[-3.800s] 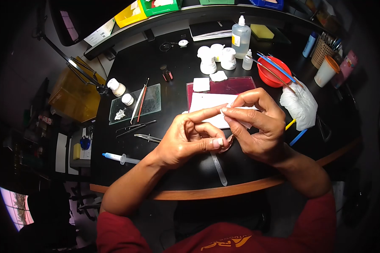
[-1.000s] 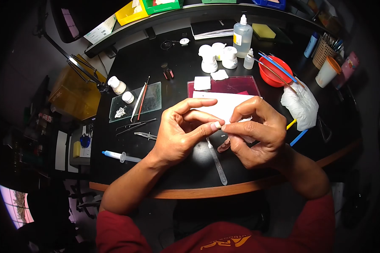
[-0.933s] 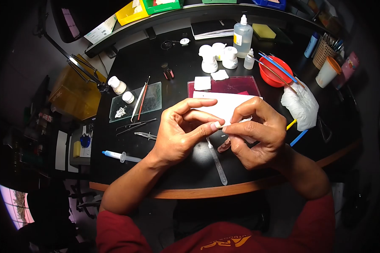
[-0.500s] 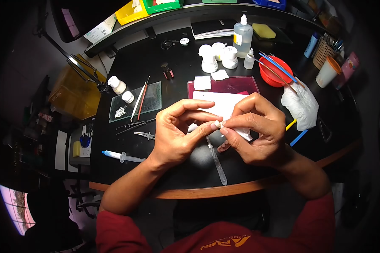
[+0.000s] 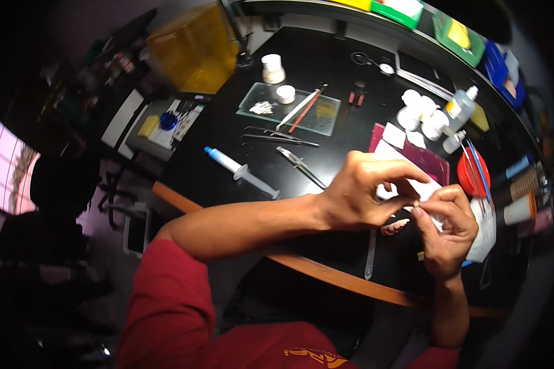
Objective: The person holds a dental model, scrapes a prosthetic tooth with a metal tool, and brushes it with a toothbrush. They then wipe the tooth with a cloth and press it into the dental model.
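Note:
A small off-white, tooth-like piece (image 5: 416, 205) sits between the fingertips of both hands, above the desk. My left hand (image 5: 366, 187) pinches it from the left with thumb and fingers. From the right, my right hand (image 5: 449, 227) closes its thumb and index finger on the same piece, partly hiding it. Below the fingers lies a pink dental model (image 5: 395, 227) with pale teeth. A flat scalpel handle (image 5: 370, 258) rests nearby toward the desk's front edge. White paper on a dark red plate (image 5: 434, 163) is partly covered by the hands.
A syringe (image 5: 243, 172), tweezers (image 5: 298, 163) and a glass slab (image 5: 326, 117) with a red-handled tool (image 5: 305, 111) lie to the left. At right stand white jars (image 5: 434, 123), a clear bottle (image 5: 460, 107) and a red bowl (image 5: 468, 181). A wooden edge (image 5: 326, 277) borders the desk.
The view has swung left, so the desk and hands appear farther right and tilted. Both hands still pinch the small piece.

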A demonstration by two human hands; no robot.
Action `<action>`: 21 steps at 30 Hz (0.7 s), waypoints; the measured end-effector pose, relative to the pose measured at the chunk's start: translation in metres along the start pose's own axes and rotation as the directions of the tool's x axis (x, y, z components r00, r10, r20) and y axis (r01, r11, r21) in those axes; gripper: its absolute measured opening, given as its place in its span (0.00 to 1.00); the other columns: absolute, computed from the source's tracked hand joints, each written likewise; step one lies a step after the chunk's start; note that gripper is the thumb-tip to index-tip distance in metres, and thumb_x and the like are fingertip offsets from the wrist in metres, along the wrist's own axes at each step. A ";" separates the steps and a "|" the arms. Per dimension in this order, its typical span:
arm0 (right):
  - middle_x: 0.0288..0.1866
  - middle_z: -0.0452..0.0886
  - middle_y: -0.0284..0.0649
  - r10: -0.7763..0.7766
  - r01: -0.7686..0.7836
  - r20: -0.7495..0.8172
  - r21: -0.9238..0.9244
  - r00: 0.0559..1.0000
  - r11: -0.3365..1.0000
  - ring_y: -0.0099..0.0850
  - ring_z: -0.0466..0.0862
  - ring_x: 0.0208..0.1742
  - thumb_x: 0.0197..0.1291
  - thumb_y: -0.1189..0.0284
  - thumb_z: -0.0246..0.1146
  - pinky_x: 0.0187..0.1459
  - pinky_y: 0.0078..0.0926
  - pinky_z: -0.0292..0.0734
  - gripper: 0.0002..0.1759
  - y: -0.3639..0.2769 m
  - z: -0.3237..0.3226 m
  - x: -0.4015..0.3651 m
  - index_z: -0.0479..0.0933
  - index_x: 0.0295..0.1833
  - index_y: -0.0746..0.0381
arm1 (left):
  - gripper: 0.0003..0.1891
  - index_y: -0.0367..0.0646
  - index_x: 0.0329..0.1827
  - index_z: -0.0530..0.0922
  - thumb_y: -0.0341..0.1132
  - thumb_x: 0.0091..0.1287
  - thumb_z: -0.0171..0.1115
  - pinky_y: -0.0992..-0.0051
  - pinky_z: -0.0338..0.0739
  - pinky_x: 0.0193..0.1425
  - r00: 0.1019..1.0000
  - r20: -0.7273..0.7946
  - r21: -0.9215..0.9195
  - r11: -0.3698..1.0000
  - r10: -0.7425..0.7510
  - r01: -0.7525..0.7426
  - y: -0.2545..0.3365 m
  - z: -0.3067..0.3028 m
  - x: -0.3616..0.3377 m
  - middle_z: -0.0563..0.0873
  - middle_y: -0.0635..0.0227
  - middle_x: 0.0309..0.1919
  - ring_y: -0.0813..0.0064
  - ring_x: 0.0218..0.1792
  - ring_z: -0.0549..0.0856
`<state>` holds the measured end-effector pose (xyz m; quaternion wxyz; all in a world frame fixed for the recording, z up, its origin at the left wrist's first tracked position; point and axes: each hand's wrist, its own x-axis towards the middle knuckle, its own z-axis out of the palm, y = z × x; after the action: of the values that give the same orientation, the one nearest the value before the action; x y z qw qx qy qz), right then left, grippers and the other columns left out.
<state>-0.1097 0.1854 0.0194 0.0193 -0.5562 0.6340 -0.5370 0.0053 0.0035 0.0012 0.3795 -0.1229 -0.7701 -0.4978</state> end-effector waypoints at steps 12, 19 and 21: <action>0.38 0.74 0.40 0.015 0.022 0.160 -0.228 0.987 0.973 0.28 0.74 0.37 0.60 0.84 0.67 0.39 0.23 0.69 0.01 -0.008 -0.002 0.005 0.81 0.37 0.71 | 0.18 0.40 0.48 0.85 0.22 0.52 0.74 0.71 0.88 0.42 0.990 0.051 0.147 0.979 0.134 -0.140 -0.013 -0.002 -0.001 0.91 0.61 0.38 0.67 0.37 0.93; 0.38 0.74 0.44 -0.032 0.055 0.084 -0.286 0.996 0.957 0.33 0.77 0.38 0.63 0.85 0.62 0.44 0.27 0.73 0.01 0.006 0.000 0.005 0.78 0.38 0.71 | 0.16 0.40 0.51 0.89 0.24 0.58 0.73 0.74 0.87 0.36 0.998 -0.062 0.018 1.000 -0.005 0.006 -0.018 -0.004 0.004 0.92 0.57 0.38 0.72 0.37 0.92; 0.37 0.77 0.45 0.008 0.005 0.052 -0.257 0.999 0.966 0.35 0.80 0.38 0.62 0.85 0.62 0.44 0.28 0.75 0.02 0.005 0.002 0.005 0.79 0.39 0.70 | 0.15 0.40 0.53 0.89 0.23 0.62 0.71 0.74 0.86 0.41 0.996 -0.075 -0.005 0.999 -0.040 0.040 -0.026 -0.002 0.005 0.93 0.57 0.40 0.75 0.38 0.91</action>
<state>-0.1136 0.1798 0.0182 -0.0359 -0.5673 0.6979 -0.4356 -0.0119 -0.0114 -0.0126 0.3978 -0.0894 -0.7569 -0.5108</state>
